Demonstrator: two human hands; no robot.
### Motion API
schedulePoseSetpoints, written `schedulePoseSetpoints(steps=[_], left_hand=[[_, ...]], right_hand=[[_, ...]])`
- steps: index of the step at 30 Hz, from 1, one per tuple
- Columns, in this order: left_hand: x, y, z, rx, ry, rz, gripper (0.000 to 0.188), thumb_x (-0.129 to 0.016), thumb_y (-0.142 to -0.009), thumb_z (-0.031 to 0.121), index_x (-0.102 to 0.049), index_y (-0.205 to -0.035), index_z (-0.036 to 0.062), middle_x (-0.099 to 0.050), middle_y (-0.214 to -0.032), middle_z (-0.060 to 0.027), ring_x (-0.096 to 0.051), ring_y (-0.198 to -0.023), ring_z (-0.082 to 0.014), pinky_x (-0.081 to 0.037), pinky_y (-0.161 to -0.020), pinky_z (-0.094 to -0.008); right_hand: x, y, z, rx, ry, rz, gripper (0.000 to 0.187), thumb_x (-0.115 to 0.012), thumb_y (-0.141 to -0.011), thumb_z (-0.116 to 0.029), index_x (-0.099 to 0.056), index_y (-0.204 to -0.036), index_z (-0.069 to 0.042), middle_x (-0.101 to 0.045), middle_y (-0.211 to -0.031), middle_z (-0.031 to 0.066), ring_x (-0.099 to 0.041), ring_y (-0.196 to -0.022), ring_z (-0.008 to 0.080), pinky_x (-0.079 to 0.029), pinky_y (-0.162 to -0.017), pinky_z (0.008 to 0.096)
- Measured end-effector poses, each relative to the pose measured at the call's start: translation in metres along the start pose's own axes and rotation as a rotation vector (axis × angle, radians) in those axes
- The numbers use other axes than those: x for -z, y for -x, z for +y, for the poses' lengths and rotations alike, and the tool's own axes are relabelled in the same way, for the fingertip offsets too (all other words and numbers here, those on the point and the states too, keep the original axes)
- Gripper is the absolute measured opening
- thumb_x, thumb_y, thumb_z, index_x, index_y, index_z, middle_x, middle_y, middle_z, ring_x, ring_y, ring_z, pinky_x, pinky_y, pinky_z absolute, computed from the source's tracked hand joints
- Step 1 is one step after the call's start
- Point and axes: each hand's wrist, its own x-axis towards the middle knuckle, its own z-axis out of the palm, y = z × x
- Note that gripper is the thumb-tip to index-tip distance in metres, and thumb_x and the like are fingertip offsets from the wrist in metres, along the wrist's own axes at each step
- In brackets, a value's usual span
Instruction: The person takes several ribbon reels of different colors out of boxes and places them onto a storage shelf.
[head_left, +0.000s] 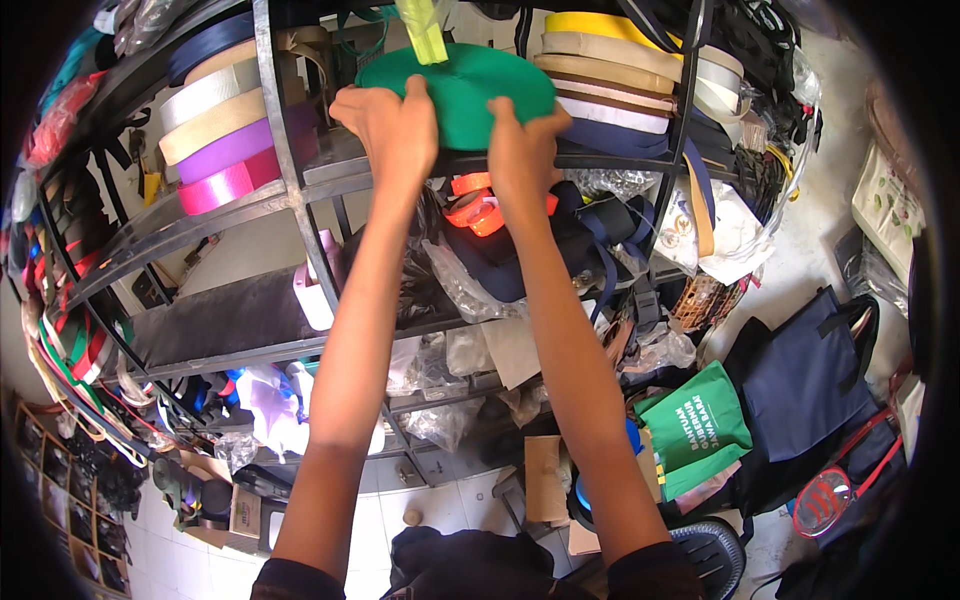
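Observation:
A large flat roll of green webbing (465, 95) lies level at the upper shelf, in front of me. My left hand (393, 130) grips its near left rim, thumb on top. On its near right rim sits my right hand (520, 145), with the thumb up and the other fingers partly hidden. Both arms are stretched out toward the shelf. A yellow-green strip (422, 30) hangs down over the roll's far side. To the right is a stack of webbing rolls (605, 85) in yellow, beige, brown, white and navy. Another stack (225, 125) stands to the left, with a pink roll lowest.
A black metal rack (280, 100) frames the shelves, with an upright post on each side of my hands. Bright orange rolls (480, 205) lie below the green one. Lower right are a green bag (695, 430) and a navy bag (810, 385) near a black stool (710, 555).

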Motion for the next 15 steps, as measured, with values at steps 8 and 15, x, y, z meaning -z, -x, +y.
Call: schedulePoseSetpoints(steps=[8,15], left_hand=[[-0.027,-0.046,-0.059,0.144,-0.570,-0.350,0.070,-0.049,-0.091,0.044,-0.043,-0.123,-0.0182,-0.044,-0.129,-0.0386,-0.046,-0.121,-0.0471,-0.039,-0.101,-0.0489],[-0.028,-0.029,-0.042,0.181,-0.536,-0.269,0.067,-0.044,-0.093,0.047,-0.041,-0.128,-0.0098,-0.046,-0.130,-0.0346,-0.046,-0.121,-0.0490,-0.037,-0.102,-0.0511]], right_hand=[[0.003,-0.028,0.036,0.301,0.868,-0.113,0.085,-0.031,-0.091,-0.068,-0.048,-0.134,0.004,-0.049,-0.137,0.0191,-0.037,-0.132,0.0344,-0.015,-0.102,0.0674],[0.012,-0.042,0.030,0.343,0.878,-0.290,0.073,-0.044,-0.092,-0.061,-0.057,-0.125,0.003,-0.065,-0.111,0.0185,-0.054,-0.117,0.0290,-0.016,-0.102,0.0631]])
